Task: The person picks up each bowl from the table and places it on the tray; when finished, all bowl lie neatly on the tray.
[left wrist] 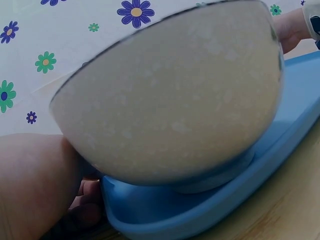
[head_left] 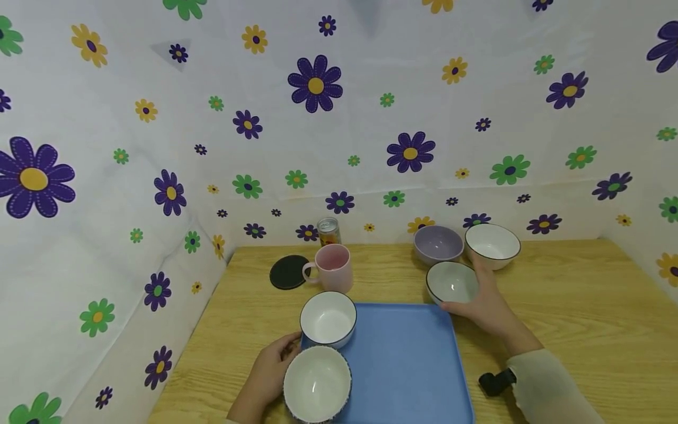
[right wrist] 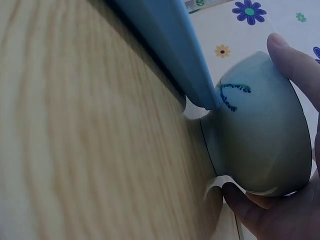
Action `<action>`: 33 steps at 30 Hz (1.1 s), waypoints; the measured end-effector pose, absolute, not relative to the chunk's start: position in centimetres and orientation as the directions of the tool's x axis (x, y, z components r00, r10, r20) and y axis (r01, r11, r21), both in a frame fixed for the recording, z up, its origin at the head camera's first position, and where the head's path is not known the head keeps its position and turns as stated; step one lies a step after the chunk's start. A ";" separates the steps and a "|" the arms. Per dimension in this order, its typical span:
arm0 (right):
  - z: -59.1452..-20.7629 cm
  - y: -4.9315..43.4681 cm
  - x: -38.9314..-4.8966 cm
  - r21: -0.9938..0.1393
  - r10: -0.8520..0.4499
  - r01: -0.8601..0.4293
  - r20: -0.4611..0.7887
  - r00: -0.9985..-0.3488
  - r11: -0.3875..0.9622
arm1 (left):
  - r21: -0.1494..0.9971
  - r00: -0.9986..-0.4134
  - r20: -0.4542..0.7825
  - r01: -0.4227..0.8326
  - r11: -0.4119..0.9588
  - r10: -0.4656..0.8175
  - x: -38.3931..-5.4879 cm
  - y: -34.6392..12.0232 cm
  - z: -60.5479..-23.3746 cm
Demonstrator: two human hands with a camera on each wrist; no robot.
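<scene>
Your left hand (head_left: 271,368) sits low and near you, its fingers bent inward and partly hidden, the bare wrist (head_left: 248,405) angled up from the bottom edge; your right hand (head_left: 486,303) is stretched farther forward, thumb (head_left: 457,307) pointing left, spread wide from the curved fingers; your right forearm slants in from the lower right, its pale sleeve (head_left: 551,386) covering it nearly to the wrist.

"Which parts are hidden?"

"The right hand (head_left: 486,303) covers the right edge of its bowl (head_left: 449,284); the pink mug (head_left: 336,275) hides the base of the can (head_left: 329,231)."

"Anything cut off?"

"The blue tray (head_left: 408,359), at the head view's bottom edge."
</scene>
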State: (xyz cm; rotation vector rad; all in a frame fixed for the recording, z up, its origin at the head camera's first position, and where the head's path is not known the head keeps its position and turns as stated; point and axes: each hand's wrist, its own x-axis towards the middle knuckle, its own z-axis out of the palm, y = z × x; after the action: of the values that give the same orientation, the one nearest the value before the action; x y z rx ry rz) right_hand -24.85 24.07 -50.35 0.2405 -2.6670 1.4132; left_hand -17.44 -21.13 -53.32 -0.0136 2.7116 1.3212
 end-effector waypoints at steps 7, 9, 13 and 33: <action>-50.3 24.4 -25.0 -0.828 -0.096 -0.141 0.105 -0.990 0.542 | 0.785 -0.993 -0.109 -0.059 0.617 0.044 -17.5 -21.0 -53.1; -50.3 24.4 -24.9 -0.829 -0.092 -0.103 0.062 -0.994 0.550 | 0.785 -0.993 -0.108 -0.059 0.617 0.042 -17.5 -20.9 -53.1; -50.2 24.2 -24.7 -0.819 -0.074 -0.014 -0.035 -0.997 0.574 | 0.785 -0.994 -0.101 -0.054 0.617 0.042 -17.4 -20.9 -53.1; -50.2 24.7 -24.6 -0.814 -0.077 0.013 -0.071 -0.995 0.580 | 0.790 -0.992 -0.120 -0.065 0.609 0.050 -17.6 -21.1 -53.2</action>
State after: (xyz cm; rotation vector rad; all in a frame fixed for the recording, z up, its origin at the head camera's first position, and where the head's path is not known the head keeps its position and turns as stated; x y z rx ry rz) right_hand -24.60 24.69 -50.21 0.0586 -2.8790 1.4850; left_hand -17.57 -21.07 -53.18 -0.0131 2.7001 1.3344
